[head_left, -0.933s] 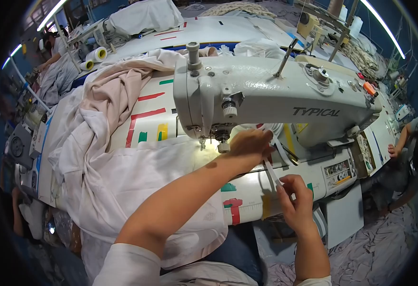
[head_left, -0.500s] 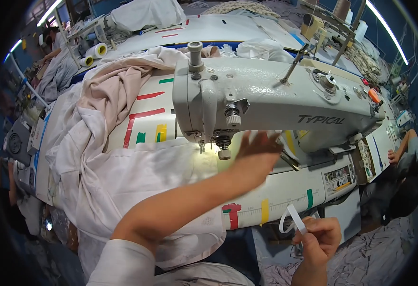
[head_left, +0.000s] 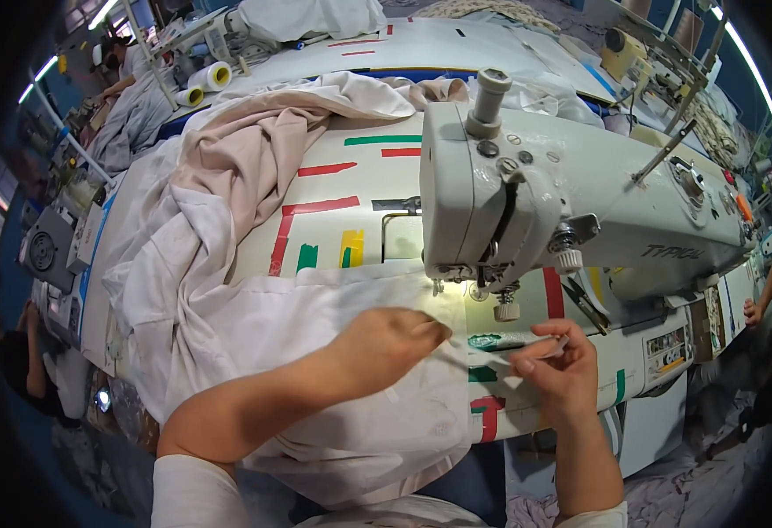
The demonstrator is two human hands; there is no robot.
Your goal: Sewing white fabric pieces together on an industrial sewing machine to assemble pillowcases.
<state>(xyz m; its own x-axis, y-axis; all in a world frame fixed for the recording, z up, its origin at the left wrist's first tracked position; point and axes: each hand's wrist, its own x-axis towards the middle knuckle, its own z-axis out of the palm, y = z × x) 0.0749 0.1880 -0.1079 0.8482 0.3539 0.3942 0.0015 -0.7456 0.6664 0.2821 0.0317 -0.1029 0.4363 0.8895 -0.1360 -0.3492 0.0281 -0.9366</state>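
Note:
A wide white cloth [head_left: 254, 343] lies across the sewing machine's bed, its right part under the needle area. Above this cloth, just in front of the needle, my left hand [head_left: 390, 343] is closed with fingertips pressed together; what they hold, if anything, I cannot make out. To its right, my right hand [head_left: 560, 374] pinches a narrow white strip [head_left: 546, 348] between thumb and fingers. The grey-white sewing machine [head_left: 526, 189] stands just beyond both hands, its lamp lighting the cloth edge. A thin metal tool [head_left: 586, 306] lies on the bed under the machine's arm.
Bunched beige cloth [head_left: 245, 158] trails over the left side of the table. Coloured tape strips [head_left: 324, 206] mark the tabletop. Yellow-centred spools [head_left: 217, 76] stand at the far left. A small parts tray [head_left: 667, 343] sits at the right. Other people work at both sides.
My left hand has come back from under the machine's arm to the cloth, its fingers now closed. My right hand has risen toward it with the white strip. The view has shifted.

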